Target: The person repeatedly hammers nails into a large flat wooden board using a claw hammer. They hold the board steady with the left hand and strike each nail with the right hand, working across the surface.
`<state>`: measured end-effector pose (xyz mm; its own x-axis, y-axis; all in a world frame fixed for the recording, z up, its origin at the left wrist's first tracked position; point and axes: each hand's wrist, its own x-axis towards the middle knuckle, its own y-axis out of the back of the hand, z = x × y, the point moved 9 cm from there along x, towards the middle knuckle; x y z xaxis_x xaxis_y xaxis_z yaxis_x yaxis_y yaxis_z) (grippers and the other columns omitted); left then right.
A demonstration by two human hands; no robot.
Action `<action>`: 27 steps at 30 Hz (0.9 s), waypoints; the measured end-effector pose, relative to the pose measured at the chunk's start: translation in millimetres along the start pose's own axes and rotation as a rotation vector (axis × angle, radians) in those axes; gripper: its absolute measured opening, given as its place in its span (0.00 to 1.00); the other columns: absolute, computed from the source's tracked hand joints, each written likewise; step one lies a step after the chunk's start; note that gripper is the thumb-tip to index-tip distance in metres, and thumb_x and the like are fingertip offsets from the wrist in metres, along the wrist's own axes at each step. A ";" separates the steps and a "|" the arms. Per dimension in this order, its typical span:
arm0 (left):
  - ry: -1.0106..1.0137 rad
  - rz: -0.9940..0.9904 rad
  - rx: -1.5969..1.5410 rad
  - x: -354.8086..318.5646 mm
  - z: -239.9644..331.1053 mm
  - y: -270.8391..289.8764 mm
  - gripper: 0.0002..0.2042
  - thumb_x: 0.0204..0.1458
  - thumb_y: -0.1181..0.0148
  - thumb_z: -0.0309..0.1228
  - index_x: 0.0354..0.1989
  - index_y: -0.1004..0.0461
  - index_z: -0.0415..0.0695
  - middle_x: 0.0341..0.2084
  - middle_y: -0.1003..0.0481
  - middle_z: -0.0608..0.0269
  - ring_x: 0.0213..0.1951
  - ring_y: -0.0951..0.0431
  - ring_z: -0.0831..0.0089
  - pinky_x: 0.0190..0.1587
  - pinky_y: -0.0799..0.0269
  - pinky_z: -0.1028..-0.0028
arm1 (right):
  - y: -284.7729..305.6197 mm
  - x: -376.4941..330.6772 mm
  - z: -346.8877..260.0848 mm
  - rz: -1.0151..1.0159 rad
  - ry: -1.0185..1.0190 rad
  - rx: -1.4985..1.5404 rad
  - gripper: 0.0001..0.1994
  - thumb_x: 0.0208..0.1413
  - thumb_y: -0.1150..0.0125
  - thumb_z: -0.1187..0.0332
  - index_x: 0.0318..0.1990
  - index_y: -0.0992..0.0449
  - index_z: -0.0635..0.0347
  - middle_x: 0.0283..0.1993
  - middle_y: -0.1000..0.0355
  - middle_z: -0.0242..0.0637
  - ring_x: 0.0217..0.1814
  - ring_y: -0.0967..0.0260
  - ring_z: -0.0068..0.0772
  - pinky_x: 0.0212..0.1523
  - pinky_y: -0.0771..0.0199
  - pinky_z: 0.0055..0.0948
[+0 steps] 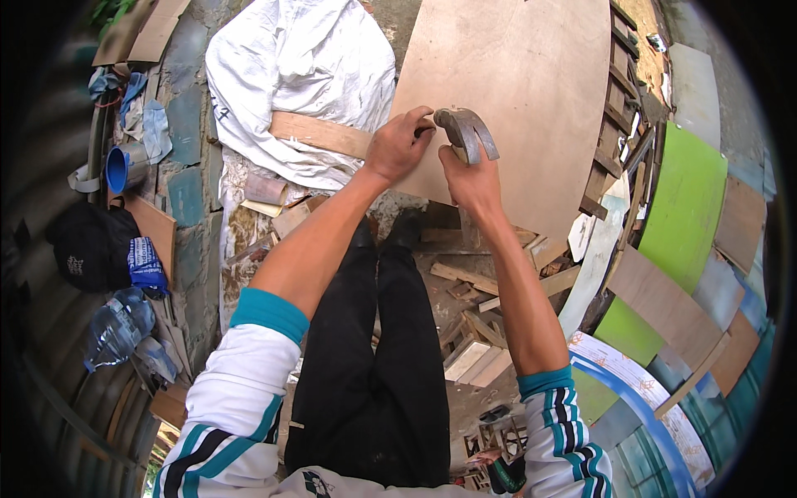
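Observation:
My right hand (pixel 470 181) grips a claw hammer (pixel 466 131) just below its steel head, which is raised over a large round plywood sheet (pixel 531 91). My left hand (pixel 397 148) pinches something small at the sheet's near edge, just left of the hammer head; the small thing is hidden by the fingers. A long wooden strip (pixel 320 133) runs leftward from under my left hand, across a white sack. Both forearms reach up from the lower edge, with white and teal striped sleeves pushed back.
A white sack (pixel 299 75) lies left of the sheet. Wood offcuts (pixel 477 332) litter the ground by my black-trousered legs. Green and brown panels (pixel 685 207) stand on the right. On the left are a black bag (pixel 91 245), a plastic bottle (pixel 116 328) and a blue cup (pixel 118 170).

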<state>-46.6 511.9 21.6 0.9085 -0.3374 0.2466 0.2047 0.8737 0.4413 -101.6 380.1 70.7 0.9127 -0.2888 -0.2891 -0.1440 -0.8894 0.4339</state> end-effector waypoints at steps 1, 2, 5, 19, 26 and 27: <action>0.004 -0.017 0.014 1.5 -0.5 -1.6 0.21 0.54 0.34 0.26 0.56 0.30 0.46 0.36 0.18 0.55 0.32 0.17 0.63 0.35 0.20 0.70 | -2.5 1.9 10.7 -0.047 -0.098 -0.043 0.18 0.56 0.43 0.64 0.51 0.24 0.63 0.22 0.29 0.40 0.16 0.32 0.33 0.19 0.31 0.36; 0.013 -0.036 0.030 0.9 -2.5 -2.1 0.21 0.54 0.34 0.26 0.56 0.30 0.46 0.38 0.18 0.55 0.32 0.17 0.63 0.35 0.20 0.70 | -4.5 2.9 14.9 -0.098 -0.199 -0.085 0.17 0.56 0.42 0.63 0.49 0.23 0.64 0.22 0.27 0.44 0.19 0.29 0.37 0.23 0.29 0.38; -0.048 -0.021 0.070 -2.9 3.1 2.0 0.20 0.55 0.35 0.26 0.56 0.30 0.44 0.42 0.20 0.54 0.36 0.18 0.61 0.36 0.21 0.67 | -4.7 -1.2 16.6 -0.182 -0.384 -0.083 0.17 0.55 0.41 0.62 0.48 0.22 0.64 0.20 0.27 0.46 0.19 0.27 0.39 0.26 0.27 0.40; 0.619 0.097 0.181 -4.0 -51.7 23.6 0.28 0.59 0.42 0.56 0.41 0.24 0.36 0.29 0.20 0.37 0.37 0.19 0.38 0.41 0.26 0.49 | 22.2 -24.6 -12.4 0.098 -0.166 0.078 0.17 0.65 0.40 0.57 0.44 0.26 0.66 0.20 0.32 0.32 0.17 0.34 0.25 0.19 0.33 0.30; 0.718 0.014 0.101 0.5 -53.9 16.1 0.33 0.56 0.41 0.61 0.29 0.22 0.33 0.28 0.21 0.36 0.37 0.19 0.39 0.42 0.27 0.50 | 7.9 -22.5 -20.9 0.175 0.026 -0.167 0.17 0.63 0.42 0.62 0.52 0.25 0.66 0.25 0.25 0.48 0.27 0.24 0.45 0.32 0.27 0.41; 0.708 0.008 0.120 1.2 -54.0 14.7 0.33 0.56 0.41 0.61 0.30 0.22 0.33 0.28 0.21 0.36 0.37 0.19 0.39 0.42 0.27 0.50 | 1.4 -20.8 -6.0 0.109 -0.100 -0.271 0.17 0.63 0.42 0.63 0.53 0.25 0.66 0.26 0.24 0.51 0.28 0.23 0.49 0.33 0.27 0.42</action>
<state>-22.8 543.3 -18.2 0.9363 0.0127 -0.3510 0.1926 0.8171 0.5433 -118.4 387.0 82.4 0.8532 -0.4228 -0.3054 -0.1193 -0.7282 0.6749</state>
